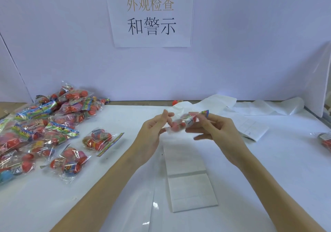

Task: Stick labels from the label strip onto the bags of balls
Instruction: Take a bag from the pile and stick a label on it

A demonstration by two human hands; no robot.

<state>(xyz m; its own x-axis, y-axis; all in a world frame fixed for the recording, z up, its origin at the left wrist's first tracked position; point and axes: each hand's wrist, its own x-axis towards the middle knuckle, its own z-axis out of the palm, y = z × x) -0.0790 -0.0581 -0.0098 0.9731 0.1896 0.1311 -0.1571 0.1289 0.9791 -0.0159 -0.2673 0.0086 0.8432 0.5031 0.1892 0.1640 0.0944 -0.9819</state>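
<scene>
Both hands pinch one bag of balls [186,122] mid-frame: left hand [152,133] and right hand [216,131] each keep a closed grip on it, above the label strip [188,174]; pile of bags [41,129] left.

Two bare forearms reach in from the near edge of the desk and converge toward its middle, both raised clear of the surface. The left hand [152,133] is turned palm inward, wrist slightly bent, with the thumb and forefinger pinched together at their tips and the remaining fingers [165,114] extended upward. The right hand [216,129] faces it, palm turned left, its fingers curled and closed around a small clear plastic bag of red balls [186,121], thumb above and fingertips below. The two hands sit close together at the same height, their fingertips nearly meeting across the bag.
</scene>
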